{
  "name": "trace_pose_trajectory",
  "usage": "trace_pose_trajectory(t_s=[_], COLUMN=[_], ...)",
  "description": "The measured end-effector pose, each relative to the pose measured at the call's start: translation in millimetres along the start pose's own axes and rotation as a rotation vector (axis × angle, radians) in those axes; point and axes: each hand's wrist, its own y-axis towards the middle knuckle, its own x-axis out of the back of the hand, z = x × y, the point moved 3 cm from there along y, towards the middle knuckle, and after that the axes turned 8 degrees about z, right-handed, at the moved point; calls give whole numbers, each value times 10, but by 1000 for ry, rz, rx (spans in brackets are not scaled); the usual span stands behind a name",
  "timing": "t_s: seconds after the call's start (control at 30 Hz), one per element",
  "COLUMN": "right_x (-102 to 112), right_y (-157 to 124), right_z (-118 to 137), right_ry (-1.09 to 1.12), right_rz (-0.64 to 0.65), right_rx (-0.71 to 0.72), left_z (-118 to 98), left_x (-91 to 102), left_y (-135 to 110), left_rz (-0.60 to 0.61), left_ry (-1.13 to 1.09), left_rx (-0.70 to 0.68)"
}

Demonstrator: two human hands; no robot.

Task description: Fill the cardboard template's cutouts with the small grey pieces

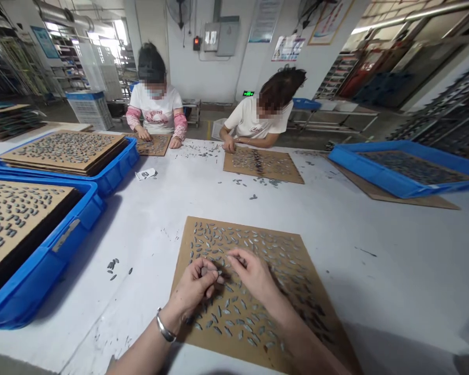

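A brown cardboard sheet (316, 284) lies in front of me, covered with many small grey leaf-shaped pieces (218, 330). Over its left half, my left hand (197, 286) is closed, with a small grey piece (219, 273) showing between thumb and forefinger. Just right of it, my right hand (254, 273) hovers above the sheet with thumb and fingertips pinched together. Whatever is in that pinch, if anything, is too small to make out. The two hands are close but apart. A metal bracelet (165, 325) circles my left wrist.
Blue trays (76, 229) with stacked piece-covered boards stand at left; another blue tray (394, 185) sits back right. Loose grey pieces (112, 264) lie on the white table (148, 224). Across it, two people work at cardboard sheets (297, 169).
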Motion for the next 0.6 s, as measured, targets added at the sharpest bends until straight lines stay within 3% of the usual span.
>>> trace_pose_trajectory(t_s=[0.13, 0.27, 0.6], right_x=[62, -27, -164], right_y=[490, 833, 986], right_z=[-40, -32, -78], right_ry=[-351, -475, -528], right_rz=[81, 181, 266], right_rx=[-16, -44, -28], left_z=[-4, 23, 89], left_x=[47, 104, 137], left_y=[22, 51, 79], left_rz=[-30, -61, -66], left_ry=[-17, -9, -29], left_rx=[-4, -4, 15])
